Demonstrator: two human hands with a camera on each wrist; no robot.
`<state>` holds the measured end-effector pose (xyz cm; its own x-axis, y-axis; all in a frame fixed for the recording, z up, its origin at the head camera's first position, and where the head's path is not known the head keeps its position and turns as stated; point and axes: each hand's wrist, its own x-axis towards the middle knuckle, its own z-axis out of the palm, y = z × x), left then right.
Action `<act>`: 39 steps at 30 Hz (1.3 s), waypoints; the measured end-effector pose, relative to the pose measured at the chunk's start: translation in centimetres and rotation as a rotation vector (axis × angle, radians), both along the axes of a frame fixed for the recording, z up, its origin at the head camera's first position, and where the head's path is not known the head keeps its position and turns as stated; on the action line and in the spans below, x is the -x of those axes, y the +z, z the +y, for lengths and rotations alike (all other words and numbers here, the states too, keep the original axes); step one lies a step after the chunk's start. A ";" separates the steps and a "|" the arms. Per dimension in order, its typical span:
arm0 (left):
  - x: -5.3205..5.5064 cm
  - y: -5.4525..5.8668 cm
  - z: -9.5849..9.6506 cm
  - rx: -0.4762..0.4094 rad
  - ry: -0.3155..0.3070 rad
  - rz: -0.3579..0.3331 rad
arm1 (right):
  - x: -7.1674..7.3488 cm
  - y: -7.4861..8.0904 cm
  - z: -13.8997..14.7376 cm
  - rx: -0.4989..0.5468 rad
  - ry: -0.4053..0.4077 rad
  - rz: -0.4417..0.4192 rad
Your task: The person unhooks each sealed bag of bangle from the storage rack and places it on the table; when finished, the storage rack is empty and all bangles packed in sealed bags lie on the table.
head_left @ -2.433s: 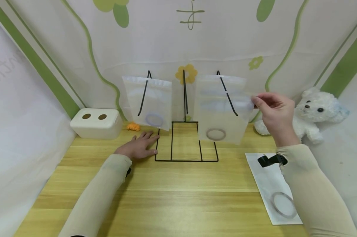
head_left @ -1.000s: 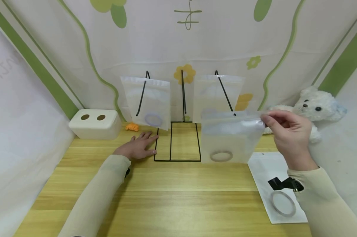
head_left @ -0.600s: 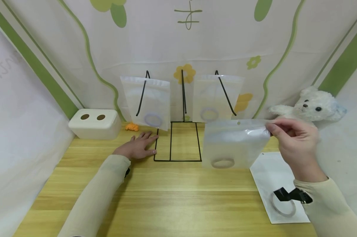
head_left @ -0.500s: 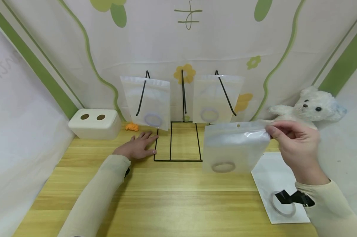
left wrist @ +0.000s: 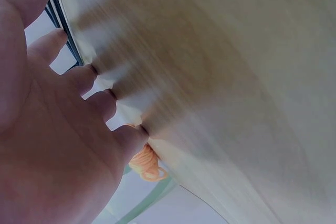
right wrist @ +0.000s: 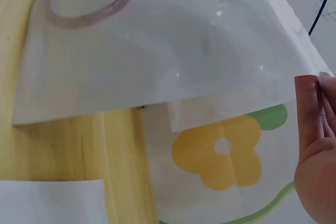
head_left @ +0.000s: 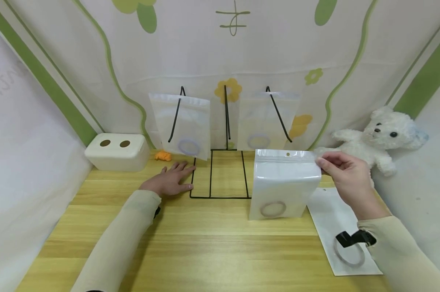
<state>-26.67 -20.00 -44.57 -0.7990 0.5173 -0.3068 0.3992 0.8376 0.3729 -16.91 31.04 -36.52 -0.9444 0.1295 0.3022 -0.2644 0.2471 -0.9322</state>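
Between thumb and fingers, my right hand (head_left: 345, 178) pinches the top right corner of a clear zip bag (head_left: 289, 178). A pinkish bangle (head_left: 273, 209) lies low inside that bag, and the right wrist view also shows the bangle (right wrist: 100, 17) close up. The bag is held in front of the right side of a black wire display rack (head_left: 220, 198). My left hand (head_left: 170, 180) rests palm down on the table with fingers spread, fingertips at the rack's left base wire. Similar bags hang from the rack's left hook, bag (head_left: 187, 125), and right hook, bag (head_left: 254, 117).
Another white bag (head_left: 329, 219) with a ring lies on the table at the right, partly under my forearm. A white plush bear (head_left: 382, 136) sits at the back right. At the back left are a white box (head_left: 117, 154) with two holes and a small orange object (head_left: 163, 156).
My right hand has brought the bag off the right hook, forward and down; latest, it moved slightly left and the bag tipped more upright. My left hand has stayed put.
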 end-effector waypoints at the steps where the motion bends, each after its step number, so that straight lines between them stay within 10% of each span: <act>1: 0.3 -0.5 -0.2 -0.003 0.001 0.005 | 0.4 -0.2 0.1 -0.014 -0.006 -0.008; 11: 0.6 -1.0 -0.6 -0.063 -0.020 -0.004 | 3.1 -2.5 0.4 -0.033 0.081 -0.055; 39: 0.1 0.0 0.1 0.000 -0.003 -0.002 | 3.5 -8.6 1.4 -0.384 0.205 -0.369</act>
<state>-26.76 -19.91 -44.53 -0.7967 0.5198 -0.3083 0.4011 0.8363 0.3738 -20.38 32.47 -45.14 -0.9906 -0.1214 -0.0628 -0.0169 0.5646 -0.8252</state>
